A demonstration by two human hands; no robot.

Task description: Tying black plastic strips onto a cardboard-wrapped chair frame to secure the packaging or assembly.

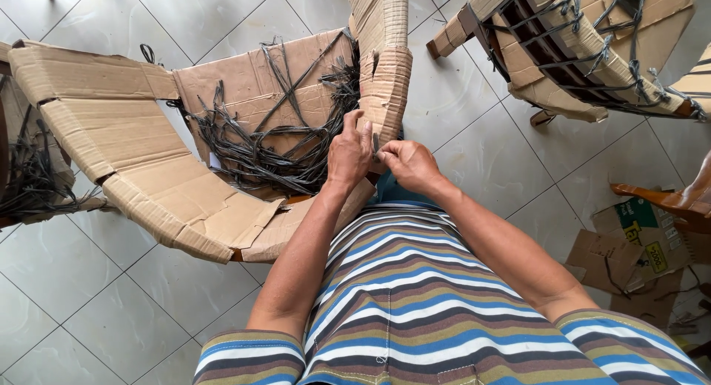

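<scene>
Both hands meet at the lower end of a cardboard-wrapped chair arm, which rises away from the fingers toward the top of the view. The left hand has its fingers pressed together and laid flat against the cardboard, thumb pointing up along its edge. The right hand has its fingers curled inward, pinching a dark plastic strap that shows as a short strip between the two hands; how tightly it is held cannot be told. Just beyond the left fingers lies a tangle of loose dark straps piled on the cardboard-covered seat of the same chair. Farther out on the left-hand side curves the other cardboard-wrapped arm, bending around toward the person's left forearm. Well away from the right fingers, toward the upper right corner, stands a second wrapped chair, its cardboard bound with crossing dark straps. Down past the right forearm, flattened cardboard boxes lie on the pale tiled floor, near a bare wooden chair part. The person's striped shirt fills the space beneath the hands.
</scene>
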